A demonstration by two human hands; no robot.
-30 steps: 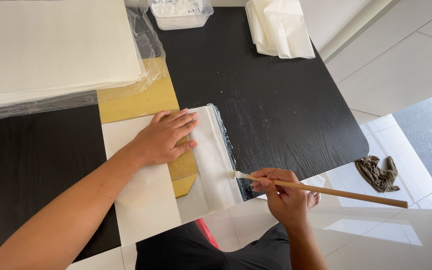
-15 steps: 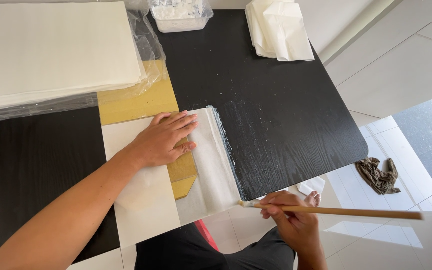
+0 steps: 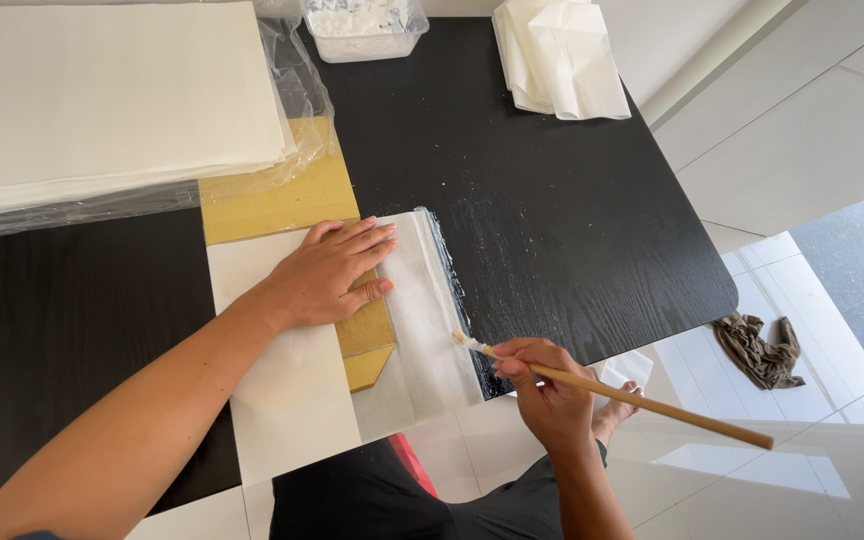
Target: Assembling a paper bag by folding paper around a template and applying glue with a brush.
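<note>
Right now the black table (image 3: 552, 200) stretches out under everything, with a big stack of white sheets (image 3: 102, 90) in clear plastic at its far left corner, a clear tub (image 3: 364, 28) at the far edge and a bundle of folded white paper (image 3: 557, 60) near the far right corner. Closer to me lies a white sheet (image 3: 282, 400) over a gold card (image 3: 272, 195), and along its right side a thin translucent paper flap (image 3: 432, 320) reaches the table's near edge. My left hand (image 3: 337, 272) lies flat on that sheet, fingers spread out and loose, gripping nothing, the fingertips (image 3: 384, 240) pressing down just beside the flap where a bit of gold shows. My right hand (image 3: 547, 385) is off the near edge of the table, fingers pinched shut around a thin wooden brush (image 3: 612, 392). Its bristle tip touches the right edge of the flap, low down near the table's edge, while the handle points away to my right over the pale floor tiles, where a brown rag (image 3: 762, 350) lies crumpled.
</note>
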